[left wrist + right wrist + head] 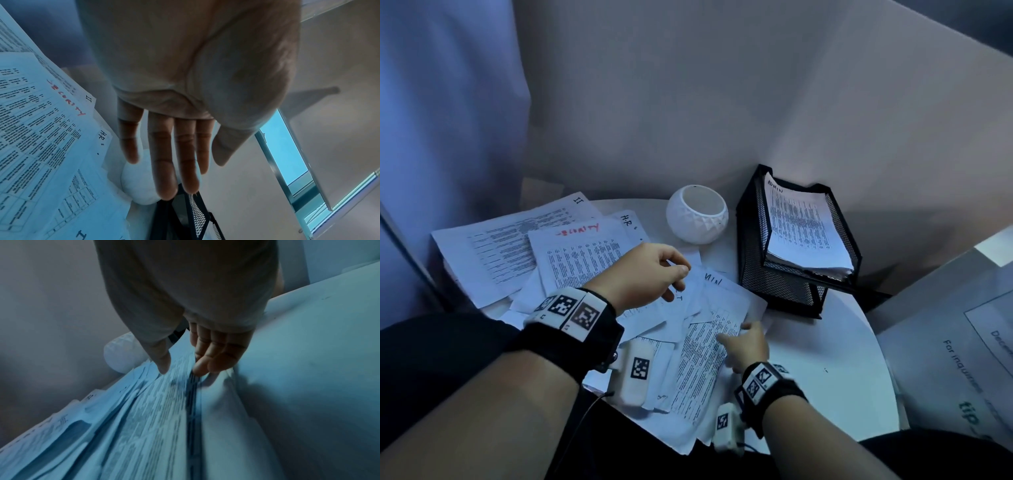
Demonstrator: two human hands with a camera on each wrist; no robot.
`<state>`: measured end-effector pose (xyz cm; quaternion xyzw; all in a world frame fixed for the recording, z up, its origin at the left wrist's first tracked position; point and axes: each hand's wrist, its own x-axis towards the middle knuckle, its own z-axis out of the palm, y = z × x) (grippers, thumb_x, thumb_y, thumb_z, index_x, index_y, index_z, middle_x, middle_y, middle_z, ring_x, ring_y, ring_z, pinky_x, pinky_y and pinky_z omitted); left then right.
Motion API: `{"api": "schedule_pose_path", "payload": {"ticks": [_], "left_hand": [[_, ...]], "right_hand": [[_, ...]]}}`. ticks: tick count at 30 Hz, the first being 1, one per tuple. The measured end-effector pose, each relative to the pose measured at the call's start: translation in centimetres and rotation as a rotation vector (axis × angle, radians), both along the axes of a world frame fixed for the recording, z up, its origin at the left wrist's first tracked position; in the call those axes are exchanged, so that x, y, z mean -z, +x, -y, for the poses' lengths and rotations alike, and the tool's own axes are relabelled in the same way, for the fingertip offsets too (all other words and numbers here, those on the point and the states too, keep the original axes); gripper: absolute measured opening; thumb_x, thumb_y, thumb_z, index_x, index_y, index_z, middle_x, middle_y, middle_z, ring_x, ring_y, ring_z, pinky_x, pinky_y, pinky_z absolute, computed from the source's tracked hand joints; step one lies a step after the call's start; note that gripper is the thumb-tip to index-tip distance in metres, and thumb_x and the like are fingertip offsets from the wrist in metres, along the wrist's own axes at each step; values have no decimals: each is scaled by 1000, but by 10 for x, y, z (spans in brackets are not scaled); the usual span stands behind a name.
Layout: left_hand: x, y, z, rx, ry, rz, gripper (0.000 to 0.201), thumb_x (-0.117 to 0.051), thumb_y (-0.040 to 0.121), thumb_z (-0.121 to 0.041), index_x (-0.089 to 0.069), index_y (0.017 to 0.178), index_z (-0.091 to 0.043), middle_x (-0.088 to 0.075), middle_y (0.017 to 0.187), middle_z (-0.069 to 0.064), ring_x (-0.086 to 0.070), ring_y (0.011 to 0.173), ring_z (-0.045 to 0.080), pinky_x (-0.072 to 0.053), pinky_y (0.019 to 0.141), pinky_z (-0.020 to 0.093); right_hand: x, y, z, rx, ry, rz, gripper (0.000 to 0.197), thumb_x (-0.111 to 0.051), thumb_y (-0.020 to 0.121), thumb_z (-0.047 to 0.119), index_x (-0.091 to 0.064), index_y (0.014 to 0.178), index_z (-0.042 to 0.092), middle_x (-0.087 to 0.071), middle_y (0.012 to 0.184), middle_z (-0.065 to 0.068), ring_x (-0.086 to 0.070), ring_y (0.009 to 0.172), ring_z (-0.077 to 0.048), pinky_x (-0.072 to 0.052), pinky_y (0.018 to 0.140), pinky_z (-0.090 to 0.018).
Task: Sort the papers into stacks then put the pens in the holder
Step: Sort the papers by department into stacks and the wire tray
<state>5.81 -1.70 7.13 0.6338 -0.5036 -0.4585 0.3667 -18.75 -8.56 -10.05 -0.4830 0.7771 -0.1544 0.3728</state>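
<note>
Loose printed papers (pixel 585 260) lie in a heap over the left and middle of the round white table (pixel 842 359). My left hand (pixel 654 270) hovers above them with fingers straight (pixel 176 162) and nothing in it. At the front, my right hand (pixel 743 342) pinches the right edge of a densely printed sheet (pixel 698 363), thumb on top and fingers curled at its edge (pixel 183 368). The sheet (pixel 164 410) humps up under the pinch. A white faceted bowl (pixel 697 219) stands empty at the back. No pens are in view.
A black mesh tray (pixel 791 240) at the back right holds a stack headed ADMIN. Other sheets are headed SECURITY in red (pixel 582 231), H.R (pixel 626 219) and IT. A large printed board (pixel 955 342) leans off the table's right. Walls close in behind.
</note>
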Motion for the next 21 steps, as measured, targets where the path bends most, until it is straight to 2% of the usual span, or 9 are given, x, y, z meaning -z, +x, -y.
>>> {"api": "schedule_pose_path", "payload": {"ticks": [3, 5, 7, 9, 11, 14, 16, 18, 21], "left_hand": [[6, -2, -2, 10, 30, 33, 13, -60, 101, -22, -72, 103, -18, -79, 90, 3, -72, 70, 16, -47, 56, 22], [11, -3, -3, 15, 39, 56, 13, -60, 101, -22, -72, 103, -18, -79, 90, 3, -72, 70, 16, -42, 47, 15], [15, -4, -4, 20, 49, 80, 14, -60, 101, -23, -73, 103, -19, -79, 90, 2, -72, 71, 16, -41, 45, 12], [18, -5, -5, 27, 61, 101, 14, -59, 100, -24, -73, 102, -21, -79, 90, 1, -74, 73, 17, -45, 52, 16], [22, -7, -6, 31, 65, 111, 14, -59, 100, -23, -73, 101, -22, -79, 89, 0, -76, 74, 19, -49, 63, 22], [30, -12, -6, 39, 71, 131, 12, -61, 99, -22, -73, 100, -22, -78, 88, -2, -75, 73, 17, -53, 69, 26], [35, -18, -5, 42, 70, 155, 9, -64, 96, -25, -72, 101, -25, -78, 91, -2, -76, 76, 19, -57, 75, 29], [38, -24, -5, 33, 58, 161, 16, -70, 93, -30, -68, 108, -29, -76, 100, -1, -75, 84, 21, -58, 86, 35], [41, -33, -6, 37, 50, 182, 50, -75, 90, -41, -52, 134, -36, -68, 119, -4, -68, 104, 18, -50, 90, 32]], "right_hand": [[4, 1, -7, 5, -7, 75, 58, -78, 69, 16, -48, 118, 22, -66, 109, -9, -72, 74, -29, -49, 48, -27], [1, -6, -5, 53, -65, 119, 55, -75, 69, 17, -50, 117, 22, -70, 102, -11, -73, 78, -30, -58, 57, -34], [-11, -16, -4, 56, -148, 99, 43, -73, 72, 20, -59, 112, 19, -73, 92, -8, -72, 78, -27, -63, 70, -44], [-28, -30, -5, 32, -249, 42, 10, -73, 82, 21, -70, 90, 14, -74, 80, -5, -69, 70, -21, -62, 66, -41], [-42, -47, -5, 16, -364, 54, 18, -72, 90, 26, -71, 77, 14, -72, 71, -2, -64, 64, -21, -54, 60, -35], [-60, -74, -6, 94, -501, 186, 21, -68, 96, 19, -65, 77, 10, -61, 65, -3, -50, 58, -20, -41, 55, -29], [-66, -90, -4, 188, -536, 338, 18, -68, 97, 15, -63, 79, 11, -54, 67, -4, -45, 63, -18, -37, 58, -28], [-73, -100, -5, 246, -557, 495, 13, -68, 96, 11, -64, 84, 13, -60, 76, -7, -50, 73, -21, -42, 65, -31], [-84, -99, -11, 296, -536, 744, 11, -64, 96, 2, -64, 90, 11, -67, 91, -12, -61, 84, -23, -54, 70, -31]]}}
